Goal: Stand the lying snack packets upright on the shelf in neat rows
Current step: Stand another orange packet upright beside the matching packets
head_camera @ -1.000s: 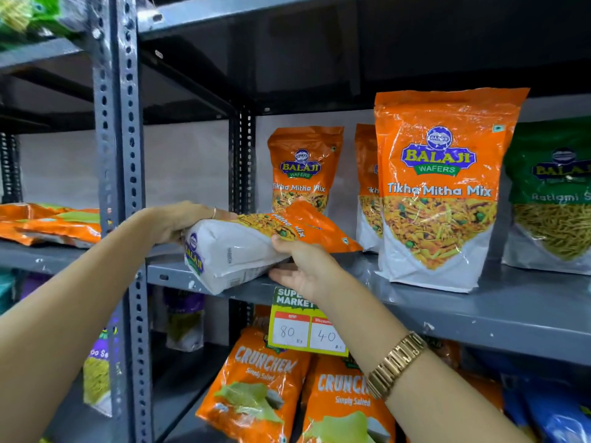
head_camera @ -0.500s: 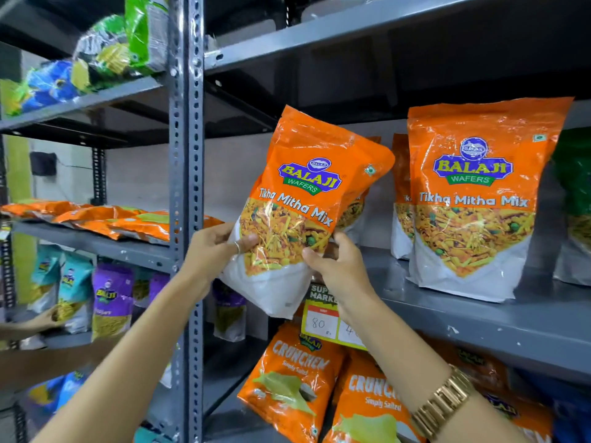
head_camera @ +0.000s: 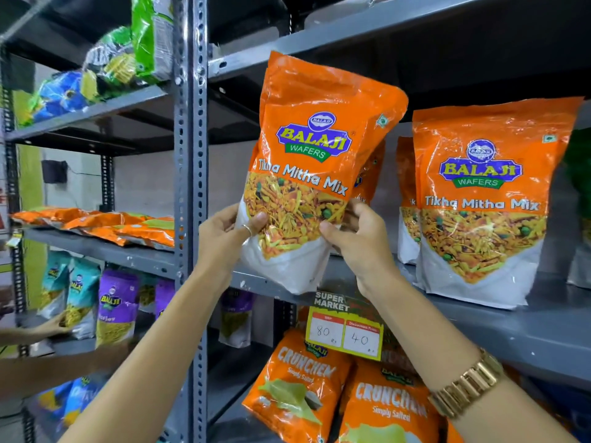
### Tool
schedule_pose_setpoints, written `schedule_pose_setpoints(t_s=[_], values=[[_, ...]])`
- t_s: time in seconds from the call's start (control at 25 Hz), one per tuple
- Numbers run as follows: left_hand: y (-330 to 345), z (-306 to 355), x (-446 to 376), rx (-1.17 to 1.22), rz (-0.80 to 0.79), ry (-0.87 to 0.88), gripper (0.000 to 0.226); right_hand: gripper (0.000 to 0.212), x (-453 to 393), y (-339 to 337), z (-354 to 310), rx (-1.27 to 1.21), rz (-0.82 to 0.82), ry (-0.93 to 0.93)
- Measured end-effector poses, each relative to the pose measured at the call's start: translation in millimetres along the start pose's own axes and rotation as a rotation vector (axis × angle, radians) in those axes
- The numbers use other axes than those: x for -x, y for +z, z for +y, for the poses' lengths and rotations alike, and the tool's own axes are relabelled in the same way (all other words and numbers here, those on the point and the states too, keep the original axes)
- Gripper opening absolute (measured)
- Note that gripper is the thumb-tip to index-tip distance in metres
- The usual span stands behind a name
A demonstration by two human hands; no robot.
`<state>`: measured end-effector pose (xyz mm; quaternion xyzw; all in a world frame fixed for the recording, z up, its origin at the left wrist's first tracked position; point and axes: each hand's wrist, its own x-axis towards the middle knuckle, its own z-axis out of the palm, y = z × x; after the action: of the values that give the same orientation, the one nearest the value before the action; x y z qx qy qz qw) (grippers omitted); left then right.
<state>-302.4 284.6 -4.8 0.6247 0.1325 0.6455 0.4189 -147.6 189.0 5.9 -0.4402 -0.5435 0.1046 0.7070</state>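
An orange Tikha Mitha Mix packet (head_camera: 315, 148) is held nearly upright, leaning slightly right, above the front edge of the grey shelf (head_camera: 527, 327). My left hand (head_camera: 224, 241) grips its lower left side and my right hand (head_camera: 358, 241) grips its lower right side. To the right, another orange packet (head_camera: 479, 199) stands upright on the shelf, with one more (head_camera: 406, 199) partly hidden behind it. A further packet behind the held one is mostly covered. Several orange packets (head_camera: 128, 227) lie flat on the neighbouring shelf to the left.
A perforated grey upright post (head_camera: 191, 187) divides the two bays. A price tag (head_camera: 345, 330) hangs from the shelf edge above Crunchem packets (head_camera: 294, 391). Another person's hand (head_camera: 48, 327) touches packets at lower left. A green packet (head_camera: 580, 174) stands at far right.
The packet went from lying flat in my hands to upright and was raised higher in front of the shelf. The view shifted left, and another person's hand came into sight at lower left.
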Motion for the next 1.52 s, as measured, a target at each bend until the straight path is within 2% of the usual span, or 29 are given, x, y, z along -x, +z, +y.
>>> schedule_pose_setpoints(t_s=[0.12, 0.28, 0.4, 0.56, 0.64, 0.72, 0.8, 0.88, 0.96, 1.04, 1.12, 1.24, 1.36, 1.44, 1.52], values=[[9.9, -16.5, -20.7, 0.015, -0.005, 0.003, 0.012, 0.037, -21.7, -3.6, 4.9, 0.033, 0.028, 0.013], [21.7, -60.1, -41.4, 0.007, -0.037, -0.077, 0.011, 0.042, -44.4, -9.7, 30.1, 0.169, 0.046, 0.051], [28.9, -95.2, -50.0, -0.013, -0.026, -0.171, 0.019, 0.037, -59.5, -12.0, 51.7, 0.284, 0.034, 0.043], [31.0, -116.4, -70.6, -0.003, -0.146, -0.241, 0.014, 0.034, -86.5, -18.9, 60.2, 0.392, 0.005, 0.119], [31.7, -122.6, -79.9, -0.022, -0.220, -0.306, 0.014, 0.035, -94.1, -22.0, 64.1, 0.423, 0.007, 0.150], [33.4, -128.4, -85.3, -0.055, -0.254, -0.339, 0.015, 0.035, -95.8, -23.1, 69.6, 0.450, 0.013, 0.106], [35.0, -130.6, -87.4, -0.080, -0.262, -0.355, 0.024, 0.035, -97.3, -24.2, 73.9, 0.456, 0.025, 0.095], [35.9, -130.9, -87.7, -0.091, -0.257, -0.359, 0.028, 0.037, -98.9, -25.7, 73.7, 0.339, 0.037, 0.233], [35.6, -131.0, -86.9, -0.075, -0.238, -0.371, 0.030, 0.048, -97.5, -25.9, 71.6, 0.199, -0.033, 0.445], [35.8, -130.6, -85.8, -0.057, -0.221, -0.380, 0.034, 0.065, -92.5, -24.4, 73.5, 0.233, -0.158, 0.543], [36.3, -128.9, -85.7, -0.046, -0.199, -0.395, 0.033, 0.078, -88.6, -22.8, 77.0, 0.275, -0.195, 0.536], [38.9, -124.6, -84.8, -0.071, -0.148, -0.442, 0.027, 0.101, -90.9, -25.8, 86.9, 0.300, -0.152, 0.457], [42.2, -110.7, -89.7, -0.069, 0.016, -0.406, 0.026, 0.125, -91.9, -25.7, 96.6, 0.372, -0.250, 0.403], [44.5, -90.4, -105.1, -0.041, 0.086, -0.313, 0.029, 0.129, -92.0, -24.6, 103.3, 0.347, -0.313, 0.393], [52.5, -64.9, -129.6, 0.063, 0.088, -0.307, 0.038, 0.126, -93.4, -26.3, 105.5, 0.285, -0.318, 0.388]])
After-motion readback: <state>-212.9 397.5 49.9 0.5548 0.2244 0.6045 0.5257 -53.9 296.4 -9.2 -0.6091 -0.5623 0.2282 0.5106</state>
